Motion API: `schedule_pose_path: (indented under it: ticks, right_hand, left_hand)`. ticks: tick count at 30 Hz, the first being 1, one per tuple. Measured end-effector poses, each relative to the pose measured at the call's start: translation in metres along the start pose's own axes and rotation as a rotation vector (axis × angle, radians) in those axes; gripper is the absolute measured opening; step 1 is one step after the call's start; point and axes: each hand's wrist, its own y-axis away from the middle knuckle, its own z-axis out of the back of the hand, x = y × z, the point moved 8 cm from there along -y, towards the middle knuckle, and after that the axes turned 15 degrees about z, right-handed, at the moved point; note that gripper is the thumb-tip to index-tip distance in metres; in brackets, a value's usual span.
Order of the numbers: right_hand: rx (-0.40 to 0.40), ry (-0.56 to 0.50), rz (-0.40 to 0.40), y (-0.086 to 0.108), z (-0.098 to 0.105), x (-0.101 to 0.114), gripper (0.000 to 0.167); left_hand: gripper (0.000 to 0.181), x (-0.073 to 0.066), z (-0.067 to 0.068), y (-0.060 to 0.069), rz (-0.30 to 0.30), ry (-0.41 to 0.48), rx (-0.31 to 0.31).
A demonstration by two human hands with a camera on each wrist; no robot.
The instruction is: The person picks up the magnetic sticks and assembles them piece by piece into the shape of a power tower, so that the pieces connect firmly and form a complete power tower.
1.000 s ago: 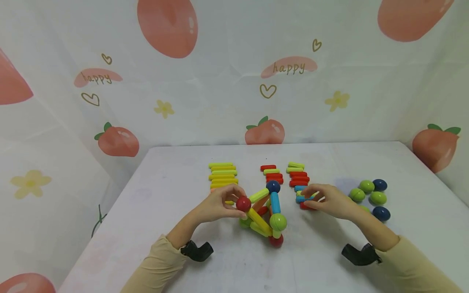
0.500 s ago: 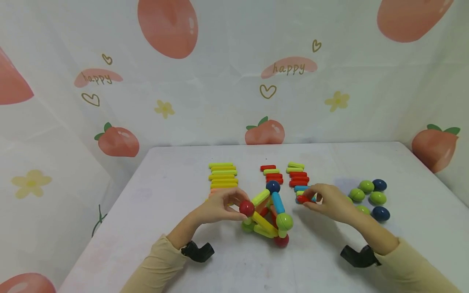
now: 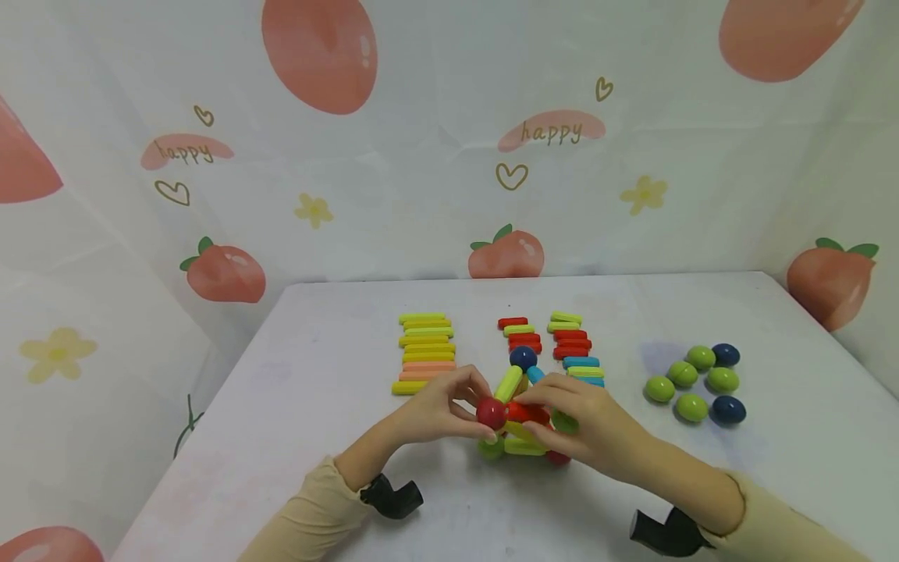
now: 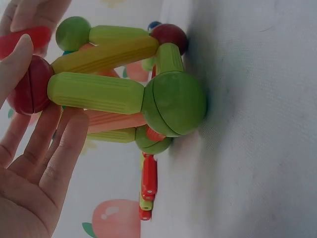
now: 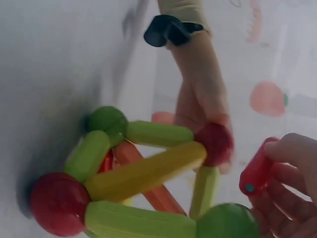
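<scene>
A frame of coloured rods and balls stands on the table in front of me, seen in all views. My left hand (image 3: 442, 410) grips its upper red ball (image 3: 491, 413), thumb and fingers on either side. My right hand (image 3: 597, 417) pinches a short red rod (image 5: 258, 167) beside that ball; the right wrist view shows a gap between them. Lime rods (image 4: 96, 92), a yellow rod (image 5: 148, 171), a dark blue ball (image 3: 523, 358) and green balls (image 4: 174, 104) make up other parts of the frame. My right hand hides part of it in the head view.
Long yellow, lime and orange rods (image 3: 428, 348) lie in a column behind my left hand. Shorter rods lie in two columns, one with red rods (image 3: 572, 343) and blue rods (image 3: 581, 362). Several loose green balls (image 3: 691, 407) and blue balls (image 3: 728, 410) lie at right.
My right hand has picked up the red rod from the right-hand column and carried it left to the frame. My left hand has shifted slightly right with the red ball, turning the frame.
</scene>
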Motion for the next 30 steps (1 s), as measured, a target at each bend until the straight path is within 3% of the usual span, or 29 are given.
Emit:
schedule_pose_path:
  ticks: [5, 7, 19, 22, 26, 30]
  right_hand:
    - [0.052, 0.195, 0.053, 0.002, -0.009, 0.005, 0.037]
    - [0.060, 0.227, 0.055, 0.003, -0.010, 0.005, 0.037]
    - [0.130, 0.225, -0.006, 0.005, -0.016, -0.002, 0.033]
    - [0.092, 0.186, -0.019, 0.005, -0.011, -0.007, 0.029]
    - [0.015, 0.110, -0.124, 0.012, 0.006, -0.034, 0.022]
    - [0.086, 0.063, -0.306, 0.031, 0.015, -0.078, 0.016]
  left_hand:
    - [0.037, -0.003, -0.001, 0.001, -0.015, -0.001, 0.007]
    - [0.037, -0.003, -0.001, 0.002, -0.013, -0.001, 0.007]
    - [0.037, -0.004, -0.001, 0.003, -0.016, -0.004, 0.005]
    - [0.037, -0.004, -0.001, 0.004, -0.022, -0.006, 0.009]
    - [0.037, -0.002, 0.004, 0.006, -0.023, -0.009, 0.005]
    - [0.037, 0.001, 0.012, 0.009, -0.017, -0.012, -0.012]
